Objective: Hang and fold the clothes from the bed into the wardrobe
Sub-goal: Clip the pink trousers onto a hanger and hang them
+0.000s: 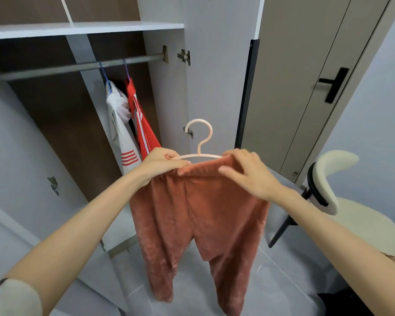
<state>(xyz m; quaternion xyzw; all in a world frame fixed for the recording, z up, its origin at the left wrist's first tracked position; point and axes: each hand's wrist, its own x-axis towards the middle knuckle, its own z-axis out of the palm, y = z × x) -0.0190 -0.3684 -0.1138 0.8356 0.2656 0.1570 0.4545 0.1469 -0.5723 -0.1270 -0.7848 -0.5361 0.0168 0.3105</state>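
Bare forearms (82, 222) in from the bottom corners. Gripping pale hanger (200, 142), centre, with left hand (162, 164); right hand (249, 174) curled over pink trousers (198, 213) at the waistband. Already on rail (78, 67), upper left: white top (119, 124), red garment (143, 126). Trousers yet to hang.

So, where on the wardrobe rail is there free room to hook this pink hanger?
The rail is bare along the long stretch left of the blue hanger hook. A shorter gap lies between the purple hanger hook and the right bracket. It is crowded where the white garment and red garment hang touching.
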